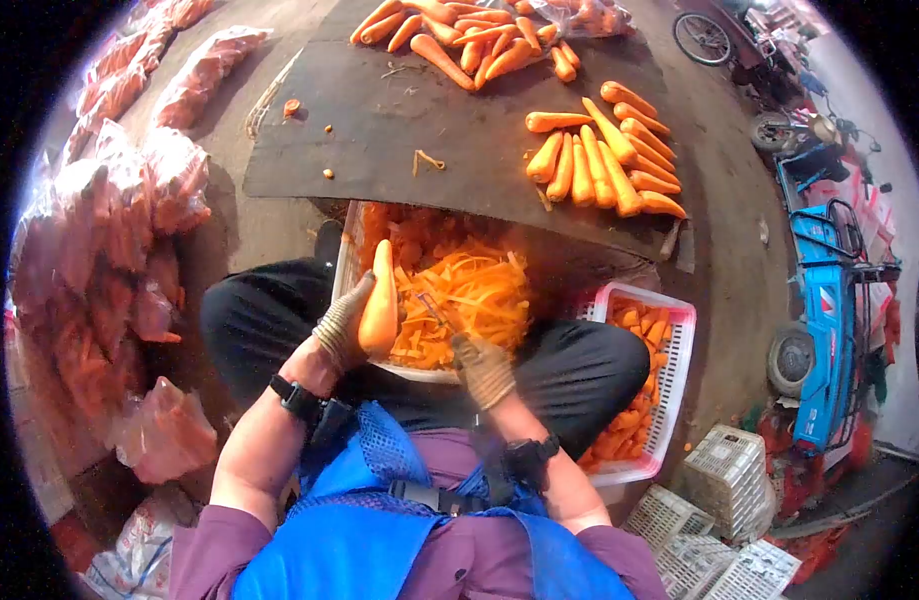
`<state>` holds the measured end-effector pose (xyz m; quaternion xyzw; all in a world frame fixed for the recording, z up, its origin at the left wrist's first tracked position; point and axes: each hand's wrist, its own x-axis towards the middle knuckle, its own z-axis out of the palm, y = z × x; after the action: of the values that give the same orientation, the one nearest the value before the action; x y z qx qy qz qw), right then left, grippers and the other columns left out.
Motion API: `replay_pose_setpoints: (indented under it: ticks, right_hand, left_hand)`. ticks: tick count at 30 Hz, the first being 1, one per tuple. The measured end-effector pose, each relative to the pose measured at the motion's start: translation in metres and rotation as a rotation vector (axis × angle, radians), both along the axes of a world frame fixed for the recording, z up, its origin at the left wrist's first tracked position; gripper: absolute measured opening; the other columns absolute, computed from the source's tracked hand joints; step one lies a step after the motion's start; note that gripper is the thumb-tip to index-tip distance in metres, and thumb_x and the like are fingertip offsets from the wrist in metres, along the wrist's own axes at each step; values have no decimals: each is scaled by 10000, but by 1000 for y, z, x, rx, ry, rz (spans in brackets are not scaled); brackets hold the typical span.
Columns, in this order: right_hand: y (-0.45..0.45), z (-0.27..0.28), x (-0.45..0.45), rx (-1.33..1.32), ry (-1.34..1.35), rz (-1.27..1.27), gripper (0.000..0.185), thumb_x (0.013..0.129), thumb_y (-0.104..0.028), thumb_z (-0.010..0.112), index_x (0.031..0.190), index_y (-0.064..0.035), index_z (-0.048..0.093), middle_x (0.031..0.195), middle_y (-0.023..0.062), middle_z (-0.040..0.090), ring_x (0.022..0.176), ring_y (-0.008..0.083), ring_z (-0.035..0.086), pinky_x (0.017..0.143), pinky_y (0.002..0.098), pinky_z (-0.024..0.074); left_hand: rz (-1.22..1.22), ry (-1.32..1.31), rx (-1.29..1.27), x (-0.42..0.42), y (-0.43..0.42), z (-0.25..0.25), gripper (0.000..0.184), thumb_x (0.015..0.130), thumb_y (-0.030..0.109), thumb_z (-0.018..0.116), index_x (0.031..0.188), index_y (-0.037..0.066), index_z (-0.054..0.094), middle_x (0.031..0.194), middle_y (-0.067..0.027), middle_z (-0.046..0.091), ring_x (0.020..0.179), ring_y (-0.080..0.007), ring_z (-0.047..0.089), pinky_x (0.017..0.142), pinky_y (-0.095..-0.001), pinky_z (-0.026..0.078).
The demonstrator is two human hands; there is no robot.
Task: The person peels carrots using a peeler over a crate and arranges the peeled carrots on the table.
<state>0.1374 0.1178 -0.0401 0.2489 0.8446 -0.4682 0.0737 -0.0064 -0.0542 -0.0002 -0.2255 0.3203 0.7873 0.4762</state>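
My left hand (345, 318), in a striped glove, is closed round a large peeled-looking carrot (380, 305), held nearly upright. A peeler (436, 312) sticks out of my gloved right hand (483, 370), its head a little to the right of the carrot and apart from it. Beneath both hands, between my legs, stands a white crate (345, 250) heaped with orange carrot peelings (474, 300). My fingers hide part of the peeler's handle.
On the dark board (379, 130) ahead lie a row of smooth carrots (604, 165) and a farther carrot pile (474, 35). A pink-rimmed basket (676, 375) of carrot pieces stands right. Bagged carrots (104, 220) line the left; white crates (727, 475) and a blue cart (821, 330) are right.
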Motion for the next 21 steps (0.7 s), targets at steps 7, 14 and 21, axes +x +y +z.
replay_pose_setpoints:
  ticks: [7, 14, 21]
  right_hand:
    - [-6, 38, 2, -160, 28, 24, 528, 833, -492, 445, 622, -13, 509, 522, 113, 445, 500, 203, 436, 497, 336, 367]
    - [-15, 29, 1, -66, 41, 188, 561, 834, -520, 408, 623, -13, 523, 536, 137, 478, 514, 235, 481, 516, 354, 384]
    - [-16, 29, -5, 87, 95, 262, 575, 820, -553, 384, 672, -27, 563, 610, 200, 525, 595, 354, 526, 525, 401, 398]
  left_hand:
    - [-46, -54, -68, -3, -4, -9, 421, 760, 492, 565, 923, 105, 539, 745, -64, 567, 632, -182, 559, 532, -304, 475]
    - [-7, -111, -141, 0, 11, -20, 425, 786, 431, 558, 1005, 70, 502, 787, -79, 573, 647, -213, 569, 568, -326, 495]
    - [-17, -99, -82, 4, 22, -22, 429, 800, 427, 536, 1025, 63, 500, 832, -90, 584, 659, -222, 582, 574, -335, 504]
